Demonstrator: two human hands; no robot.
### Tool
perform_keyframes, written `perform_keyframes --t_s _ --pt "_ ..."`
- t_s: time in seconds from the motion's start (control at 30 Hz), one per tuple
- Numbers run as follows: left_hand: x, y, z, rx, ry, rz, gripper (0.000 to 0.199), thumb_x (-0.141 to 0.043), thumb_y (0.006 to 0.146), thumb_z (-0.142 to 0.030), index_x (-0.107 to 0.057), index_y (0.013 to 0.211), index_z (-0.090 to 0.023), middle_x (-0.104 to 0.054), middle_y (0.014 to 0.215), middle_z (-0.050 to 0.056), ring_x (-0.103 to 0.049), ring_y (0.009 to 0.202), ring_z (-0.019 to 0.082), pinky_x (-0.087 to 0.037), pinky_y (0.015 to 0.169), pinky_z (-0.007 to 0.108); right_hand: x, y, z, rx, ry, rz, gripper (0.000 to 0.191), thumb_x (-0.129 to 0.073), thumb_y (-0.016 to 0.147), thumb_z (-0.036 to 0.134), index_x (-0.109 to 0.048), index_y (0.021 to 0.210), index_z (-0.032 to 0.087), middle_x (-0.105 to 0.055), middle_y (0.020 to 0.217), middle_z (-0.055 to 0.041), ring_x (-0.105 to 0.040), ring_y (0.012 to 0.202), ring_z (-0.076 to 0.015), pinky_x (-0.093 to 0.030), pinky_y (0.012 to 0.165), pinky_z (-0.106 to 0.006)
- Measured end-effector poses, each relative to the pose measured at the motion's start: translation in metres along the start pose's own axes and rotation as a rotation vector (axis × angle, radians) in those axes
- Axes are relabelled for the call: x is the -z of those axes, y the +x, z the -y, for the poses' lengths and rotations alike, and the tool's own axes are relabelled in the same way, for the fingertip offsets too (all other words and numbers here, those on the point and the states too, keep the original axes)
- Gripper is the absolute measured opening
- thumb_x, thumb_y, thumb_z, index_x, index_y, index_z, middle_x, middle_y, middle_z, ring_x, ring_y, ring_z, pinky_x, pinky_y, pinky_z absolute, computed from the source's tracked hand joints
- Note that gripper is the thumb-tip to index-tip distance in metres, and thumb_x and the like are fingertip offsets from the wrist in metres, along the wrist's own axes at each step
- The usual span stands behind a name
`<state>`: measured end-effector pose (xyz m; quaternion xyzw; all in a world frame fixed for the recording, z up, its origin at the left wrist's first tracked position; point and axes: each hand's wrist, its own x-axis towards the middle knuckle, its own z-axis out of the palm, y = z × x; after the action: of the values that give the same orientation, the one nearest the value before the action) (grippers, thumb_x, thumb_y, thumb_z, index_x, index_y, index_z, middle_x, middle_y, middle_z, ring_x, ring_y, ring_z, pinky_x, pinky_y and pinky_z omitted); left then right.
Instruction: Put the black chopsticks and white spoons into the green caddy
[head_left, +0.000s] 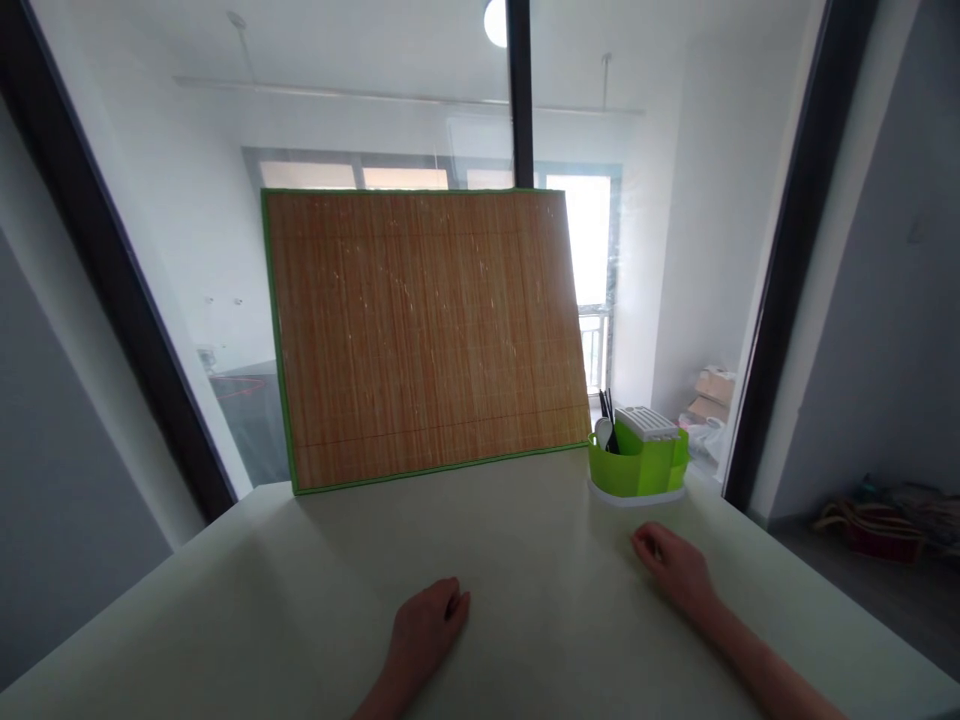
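My left hand (429,622) rests on the pale table (525,560) near its front middle, fingers curled into a loose fist with nothing showing in them. Farther right and a little deeper, my right hand (677,565) also lies on the tabletop, closed, with thumb and fingers curled together and no object visible in it. Just beyond it stands a bright green utensil caddy (651,470) on a white base. A white spoon (603,432) and black chopsticks (609,410) stick up from its left compartment; a white slotted section tops the middle.
A bamboo mat (427,330) with green edging leans upright at the table's back edge, against a glass partition with dark frames (519,95). Cardboard boxes (711,392) and plastic bags sit behind the glass. A dark red bundle (885,535) lies on the floor at right.
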<state>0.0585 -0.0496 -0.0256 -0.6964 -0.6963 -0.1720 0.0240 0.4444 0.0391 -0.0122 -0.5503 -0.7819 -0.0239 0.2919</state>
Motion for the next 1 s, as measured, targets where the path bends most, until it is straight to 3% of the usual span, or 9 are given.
perform_keyframes --t_s 0.13,0.27,0.7,1.0 --pt "0.0 0.0 0.0 -0.013 0.058 0.001 0.03 -0.032 0.087 -0.037 -0.046 0.067 -0.02 -0.056 0.066 0.0 -0.05 0.062 0.014 -0.026 0.058 0.025 -0.032 -0.017 0.072 0.213 0.027 0.127 0.03 -0.038 0.09 0.035 -0.053 0.067 0.021 -0.06 0.066 0.0015 -0.055 0.061 -0.0125 -0.031 0.056 -0.023" --pt "-0.001 -0.001 0.001 -0.026 0.1 -0.003 0.033 -0.03 0.089 -0.037 -0.047 0.067 -0.02 -0.057 0.066 0.0 -0.051 0.062 0.015 -0.025 0.058 0.026 -0.047 -0.025 0.11 0.382 0.036 0.206 0.019 -0.05 0.084 0.032 -0.054 0.069 0.021 -0.063 0.069 0.0027 -0.056 0.062 -0.0115 -0.028 0.056 -0.022" --pt "0.003 -0.001 -0.006 -0.028 0.144 -0.006 0.037 -0.027 0.09 -0.037 -0.053 0.072 -0.02 -0.062 0.073 0.003 -0.057 0.068 0.018 -0.03 0.06 0.026 -0.043 -0.03 0.115 0.376 -0.056 0.195 0.016 -0.045 0.087 0.027 -0.053 0.074 0.02 -0.064 0.075 -0.0001 -0.058 0.069 -0.0137 -0.026 0.059 -0.025" --pt "-0.003 -0.001 0.002 -0.007 0.081 -0.007 0.035 -0.03 0.089 -0.04 -0.052 0.069 -0.02 -0.061 0.07 0.002 -0.055 0.065 0.016 -0.03 0.06 0.026 -0.048 -0.03 0.116 0.372 -0.088 0.18 0.013 -0.046 0.085 0.025 -0.052 0.074 0.021 -0.063 0.074 0.002 -0.059 0.069 -0.0133 -0.026 0.058 -0.025"
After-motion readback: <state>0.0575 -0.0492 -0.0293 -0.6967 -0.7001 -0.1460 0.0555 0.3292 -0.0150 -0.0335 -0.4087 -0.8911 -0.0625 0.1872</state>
